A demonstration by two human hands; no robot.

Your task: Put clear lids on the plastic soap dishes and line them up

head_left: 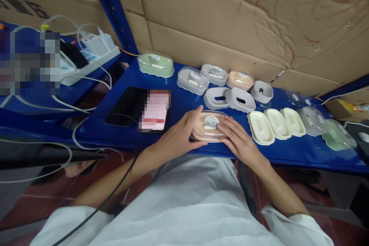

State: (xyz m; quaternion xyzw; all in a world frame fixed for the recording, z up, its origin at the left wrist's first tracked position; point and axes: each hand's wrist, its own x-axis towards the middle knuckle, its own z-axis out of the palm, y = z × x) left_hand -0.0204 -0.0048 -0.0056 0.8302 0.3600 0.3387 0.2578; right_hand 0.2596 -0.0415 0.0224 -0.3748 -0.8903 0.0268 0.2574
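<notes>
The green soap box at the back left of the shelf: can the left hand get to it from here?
Probably yes. The left hand rests on the peach soap box, and bare blue shelf lies between it and the green soap box.

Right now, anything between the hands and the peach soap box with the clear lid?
Nothing visible. The left hand and right hand both rest directly on the peach oval plastic soap box with a clear lid, one on each side.

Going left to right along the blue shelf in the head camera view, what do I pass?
Power strip → black phone → left hand → peach soap box → right hand → three cream trays → clear lids.
</notes>
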